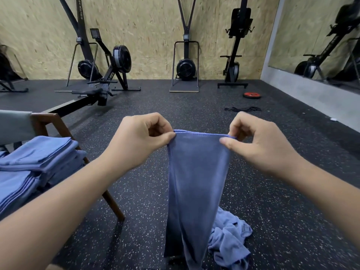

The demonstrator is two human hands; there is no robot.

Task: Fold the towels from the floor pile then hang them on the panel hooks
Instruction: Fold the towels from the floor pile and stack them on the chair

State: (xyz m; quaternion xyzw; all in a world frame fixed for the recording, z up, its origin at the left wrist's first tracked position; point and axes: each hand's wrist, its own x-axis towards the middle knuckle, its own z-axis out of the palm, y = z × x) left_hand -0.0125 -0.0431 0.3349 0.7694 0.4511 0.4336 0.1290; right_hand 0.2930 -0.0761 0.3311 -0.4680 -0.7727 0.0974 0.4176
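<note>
Over the black, white-speckled rubber floor, a blue towel hangs straight down from its top edge: the left hand pinches one top corner between thumb and curled fingers, the right hand pinches the other likewise. Beside its lower end a crumpled pile of blue towels lies on the floor. At the left, a stack of folded towels rests on a wooden-framed chair. Along the chipboard wall at the floor's far edge stand a rowing machine, a ski trainer and a rower stored upright; a red weight plate and a black band lie toward the far right corner, near a mirror. Lettering on the machines is too blurred to read
</note>
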